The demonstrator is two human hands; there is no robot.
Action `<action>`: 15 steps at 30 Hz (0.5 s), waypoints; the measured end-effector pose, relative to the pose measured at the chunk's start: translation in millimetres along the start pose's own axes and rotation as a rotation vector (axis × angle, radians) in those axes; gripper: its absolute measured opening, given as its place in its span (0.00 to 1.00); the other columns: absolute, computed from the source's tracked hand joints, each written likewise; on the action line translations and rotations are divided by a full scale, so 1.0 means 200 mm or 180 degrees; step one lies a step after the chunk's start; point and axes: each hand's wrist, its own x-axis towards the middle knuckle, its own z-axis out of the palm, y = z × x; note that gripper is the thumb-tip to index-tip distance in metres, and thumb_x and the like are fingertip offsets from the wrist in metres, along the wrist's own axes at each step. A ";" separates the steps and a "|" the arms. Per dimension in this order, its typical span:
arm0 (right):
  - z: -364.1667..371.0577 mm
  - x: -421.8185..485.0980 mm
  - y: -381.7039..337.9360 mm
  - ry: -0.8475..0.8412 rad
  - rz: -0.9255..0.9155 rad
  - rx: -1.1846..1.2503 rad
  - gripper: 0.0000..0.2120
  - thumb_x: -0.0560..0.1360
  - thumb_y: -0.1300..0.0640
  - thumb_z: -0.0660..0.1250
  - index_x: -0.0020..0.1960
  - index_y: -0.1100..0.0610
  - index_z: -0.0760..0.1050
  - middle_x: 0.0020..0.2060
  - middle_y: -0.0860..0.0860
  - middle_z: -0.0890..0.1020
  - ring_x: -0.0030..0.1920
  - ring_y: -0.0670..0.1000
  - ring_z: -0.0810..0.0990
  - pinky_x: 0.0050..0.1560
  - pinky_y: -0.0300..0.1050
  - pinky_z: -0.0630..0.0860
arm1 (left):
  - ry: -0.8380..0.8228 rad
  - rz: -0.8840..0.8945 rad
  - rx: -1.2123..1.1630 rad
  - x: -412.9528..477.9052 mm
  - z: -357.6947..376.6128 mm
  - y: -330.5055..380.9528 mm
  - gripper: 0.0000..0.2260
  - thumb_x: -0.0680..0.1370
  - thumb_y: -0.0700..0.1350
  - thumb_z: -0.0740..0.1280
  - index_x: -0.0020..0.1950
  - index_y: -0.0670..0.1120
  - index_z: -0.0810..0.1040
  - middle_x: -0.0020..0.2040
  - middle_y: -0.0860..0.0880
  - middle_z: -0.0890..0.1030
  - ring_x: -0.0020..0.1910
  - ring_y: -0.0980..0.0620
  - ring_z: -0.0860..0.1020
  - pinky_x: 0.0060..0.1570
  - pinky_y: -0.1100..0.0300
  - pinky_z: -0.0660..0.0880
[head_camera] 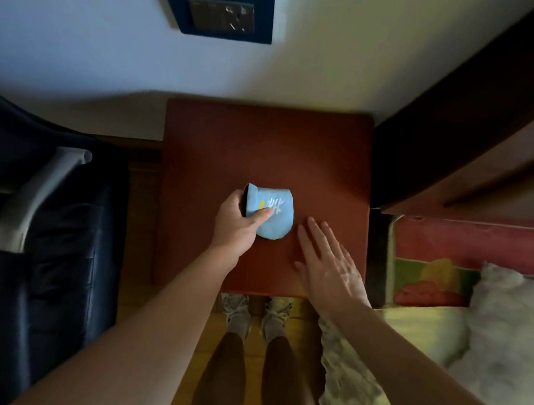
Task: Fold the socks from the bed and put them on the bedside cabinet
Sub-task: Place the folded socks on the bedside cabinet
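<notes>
A folded light-blue sock bundle (273,211) with a white and yellow pattern lies near the middle of the reddish-brown bedside cabinet top (264,144). My left hand (238,224) grips the bundle's left side, thumb on top. Just right of the bundle, my right hand (324,265) is held flat above the cabinet's front right part, fingers spread and holding nothing.
The bed (475,317) with a yellow cover and a white fluffy pillow lies to the right, its dark wooden headboard (476,123) beyond. A dark chair with a grey armrest (33,198) stands at left. A wall socket (221,11) is above. My feet stand at the cabinet's front edge.
</notes>
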 end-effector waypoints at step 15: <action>0.16 -0.02 0.00 0.0056 0.0184 -0.0101 0.32 0.82 0.43 0.55 0.81 0.54 0.52 0.82 0.53 0.55 0.82 0.57 0.52 0.78 0.58 0.59 | 0.0187 0.2515 0.3408 -0.09 -0.08 -0.10 0.23 0.79 0.50 0.65 0.73 0.46 0.67 0.71 0.44 0.71 0.67 0.44 0.71 0.56 0.47 0.77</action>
